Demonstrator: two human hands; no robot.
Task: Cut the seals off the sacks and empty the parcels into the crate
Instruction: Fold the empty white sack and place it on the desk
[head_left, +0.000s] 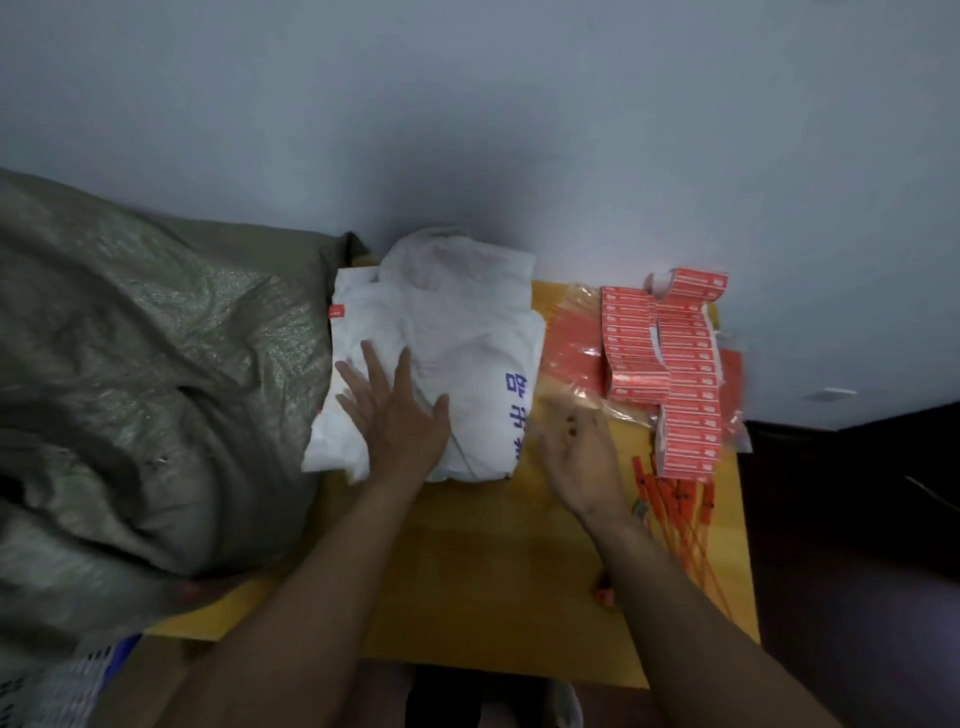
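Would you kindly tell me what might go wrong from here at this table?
1. The right hand, blurred, is close to the label strips and might knock them askew.
2. The orange seals lie at the table edge beside that forearm; a brush could sweep them off.
3. The bulging green sack beside the white sacks may slump onto them.
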